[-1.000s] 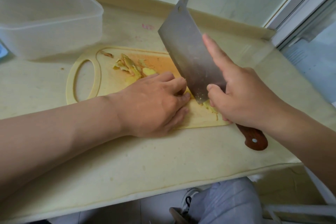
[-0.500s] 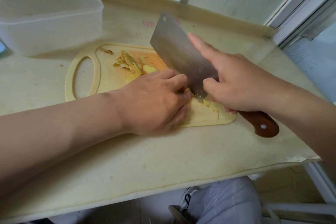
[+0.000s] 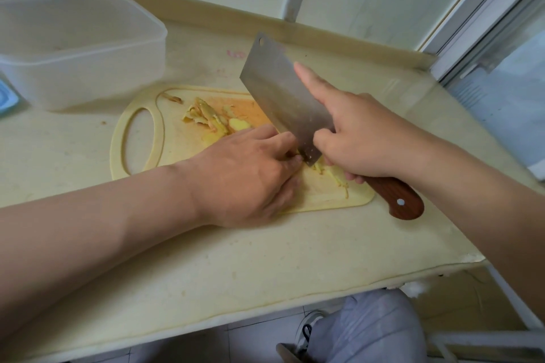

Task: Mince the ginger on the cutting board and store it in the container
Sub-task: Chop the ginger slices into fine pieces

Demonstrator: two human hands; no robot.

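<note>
Right now the cleaver [image 3: 283, 88] stands edge-down on the cutting board [image 3: 177, 147]. Its blade runs away from me and to the left, and its wooden handle [image 3: 398, 197] juts out past the board's near right corner. My right hand [image 3: 362, 138] grips it where blade meets handle, forefinger laid straight along the flat of the steel and the rest of the hand wrapped round the handle's neck. The ginger [image 3: 215, 122] lies in three lots on the board. A heap of slices sits beyond my left hand [image 3: 244, 177], cut shreds [image 3: 334, 181] lie to the right of the blade, and the bit I am working is almost hidden under my left fingertips. Those fingers are curled down, pinning that bit to the board, knuckles just beside the blade and perhaps touching it. I cannot tell which way the piece's long axis runs. As I judge it, each next cut has to step leftward toward those knuckles, so they set the margin. The container [image 3: 82, 50] waits at the far left of the counter [image 3: 236, 259], nearer my left hand.
</note>
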